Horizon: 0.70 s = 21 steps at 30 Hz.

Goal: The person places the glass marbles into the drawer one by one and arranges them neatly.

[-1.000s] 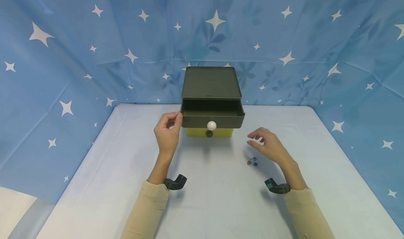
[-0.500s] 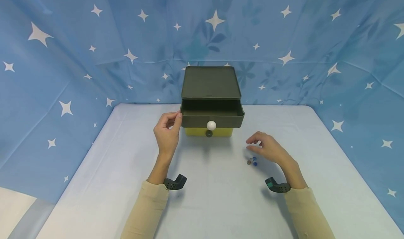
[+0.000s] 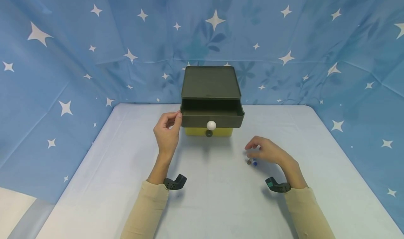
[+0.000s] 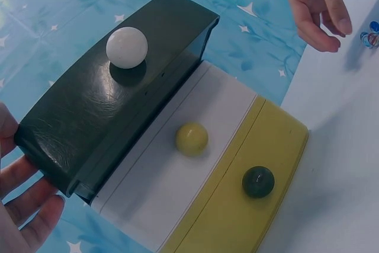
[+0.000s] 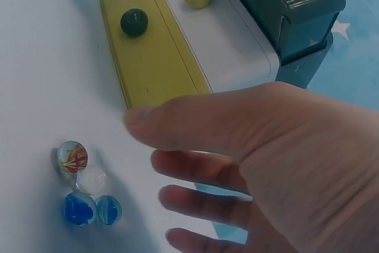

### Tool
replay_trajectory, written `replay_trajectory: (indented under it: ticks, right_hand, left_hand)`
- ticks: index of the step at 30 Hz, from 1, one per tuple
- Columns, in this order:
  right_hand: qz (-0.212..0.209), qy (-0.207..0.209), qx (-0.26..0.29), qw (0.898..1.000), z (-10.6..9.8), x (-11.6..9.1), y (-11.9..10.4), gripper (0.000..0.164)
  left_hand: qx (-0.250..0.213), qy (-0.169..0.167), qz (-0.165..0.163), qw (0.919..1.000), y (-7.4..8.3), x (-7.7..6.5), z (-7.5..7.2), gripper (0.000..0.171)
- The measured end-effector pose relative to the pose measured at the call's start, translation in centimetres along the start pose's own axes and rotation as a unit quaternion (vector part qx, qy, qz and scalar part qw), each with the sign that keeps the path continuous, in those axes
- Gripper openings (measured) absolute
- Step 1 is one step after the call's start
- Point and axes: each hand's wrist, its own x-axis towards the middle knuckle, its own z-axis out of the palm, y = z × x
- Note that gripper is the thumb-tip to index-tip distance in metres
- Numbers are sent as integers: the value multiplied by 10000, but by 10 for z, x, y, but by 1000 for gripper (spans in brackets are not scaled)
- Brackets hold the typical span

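Observation:
A small drawer unit has its dark green top drawer (image 3: 195,121) pulled out, with a white knob (image 3: 211,125) on the front. My left hand (image 3: 168,130) holds that drawer by its left front corner, thumb and fingers at the edge. My right hand (image 3: 265,150) hovers just above several glass marbles, its fingers loosely bent and nothing in them. In the right wrist view the marbles lie clustered on the table: an orange-red swirl marble (image 5: 73,157), a clear marble (image 5: 93,180) and two blue marbles (image 5: 79,208). The hand partly covers them in the head view.
Below the top drawer are a white drawer (image 4: 166,164) with a yellow knob (image 4: 192,139) and a yellow drawer (image 4: 237,205) with a dark green knob (image 4: 258,182), both pushed in. The white table (image 3: 205,197) ends at a blue star-patterned curtain (image 3: 151,39).
My right hand has come down toward the marbles, and its fingertips now cover part of the cluster. The left hand and the pulled-out drawer have stayed put.

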Motion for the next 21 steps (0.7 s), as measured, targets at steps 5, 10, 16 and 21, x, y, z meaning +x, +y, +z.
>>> replay_trajectory:
  ticks: [5, 10, 16, 21]
  right_hand:
    - [122, -291, 108, 9994, 1, 1, 1, 26]
    - [60, -462, 138, 9988, 3, 1, 2, 24]
    - [131, -576, 118, 9982, 4, 1, 3, 19]
    - [132, -657, 68, 9977, 5, 1, 6, 15]
  left_hand:
    - [-24, 3, 4, 10000, 0, 0, 0, 13]
    - [-103, 14, -19, 9999, 0, 0, 0, 13]
    - [-139, 0, -57, 9999, 1, 0, 1, 13]
    - [-123, 7, -67, 9999, 0, 0, 0, 13]
